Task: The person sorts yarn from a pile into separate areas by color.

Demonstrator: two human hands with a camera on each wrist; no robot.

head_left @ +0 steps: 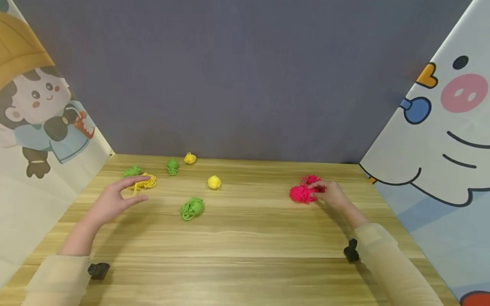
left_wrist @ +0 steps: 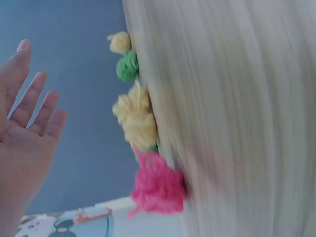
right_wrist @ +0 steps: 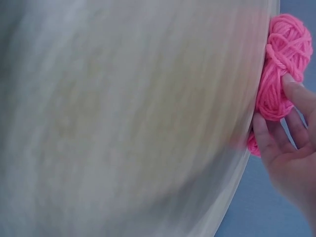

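Observation:
My right hand (head_left: 332, 196) pinches a pink yarn ball (head_left: 301, 194) at the table's right; in the right wrist view the thumb lies on the wound pink yarn (right_wrist: 284, 64). A second pink yarn ball (head_left: 311, 179) sits just behind it. At the left, my left hand (head_left: 115, 199) hovers with thumb and fingers apart and nothing between them. Beyond its fingers lie loose yellow yarn (head_left: 147, 182) and a green yarn ball (head_left: 132, 171). The left wrist view also has a pink yarn bundle (left_wrist: 158, 187) on the table, beside a yellow one (left_wrist: 136, 121).
Toward the middle of the wooden table (head_left: 237, 238) lie a green yarn ball (head_left: 192, 208) and a yellow ball (head_left: 214, 182). Farther back are a small green ball (head_left: 172, 167) and a yellow one (head_left: 190, 158). A grey panel (head_left: 245, 85) rises behind; printed panels flank both sides.

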